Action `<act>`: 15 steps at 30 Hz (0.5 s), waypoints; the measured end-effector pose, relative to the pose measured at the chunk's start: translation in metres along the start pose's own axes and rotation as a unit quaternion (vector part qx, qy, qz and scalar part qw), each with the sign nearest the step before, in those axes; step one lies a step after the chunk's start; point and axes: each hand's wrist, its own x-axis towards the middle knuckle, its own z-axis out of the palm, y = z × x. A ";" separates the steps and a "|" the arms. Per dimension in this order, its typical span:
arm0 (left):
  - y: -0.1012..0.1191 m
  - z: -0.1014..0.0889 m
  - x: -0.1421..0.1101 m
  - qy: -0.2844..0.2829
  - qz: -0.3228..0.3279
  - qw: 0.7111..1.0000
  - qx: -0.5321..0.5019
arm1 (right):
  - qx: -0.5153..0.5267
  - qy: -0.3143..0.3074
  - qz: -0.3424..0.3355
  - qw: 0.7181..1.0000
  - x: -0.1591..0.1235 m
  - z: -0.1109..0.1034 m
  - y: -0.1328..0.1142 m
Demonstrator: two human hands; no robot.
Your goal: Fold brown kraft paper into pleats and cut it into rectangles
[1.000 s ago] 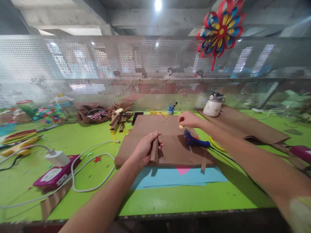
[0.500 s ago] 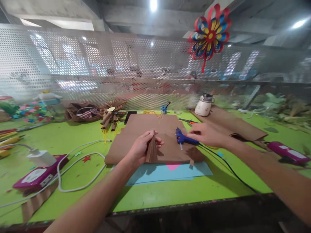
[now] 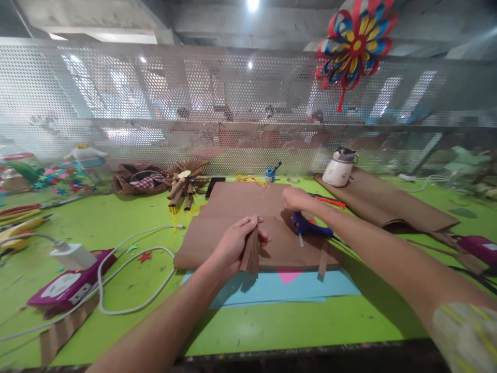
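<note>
Pleated paper: folds in, lower end splayed, fastening unclear. Left hand pinches its top over the brown sheets. Right hand curled beside glue gun; can't tell if fingers hold anything.

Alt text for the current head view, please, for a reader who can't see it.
The left hand pinches pleated brown paper; the right hand hovers by a blue glue gun over brown sheets on a green table. A white flask stands behind, right.
</note>
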 end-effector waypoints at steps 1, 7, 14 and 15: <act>0.000 0.000 0.000 0.002 -0.001 1.000 -0.001 | 0.008 0.006 -0.002 1.000 -0.002 -0.003 0.006; -0.006 -0.002 0.005 -0.003 -0.010 1.000 -0.006 | 0.077 0.070 -0.028 0.994 -0.026 -0.017 0.043; -0.009 -0.005 0.007 -0.006 -0.007 1.000 0.008 | -0.002 0.189 -0.021 0.982 -0.047 -0.014 0.031; -0.009 -0.006 0.007 -0.004 -0.007 1.000 0.010 | -0.020 0.195 -0.035 0.980 -0.048 -0.015 0.026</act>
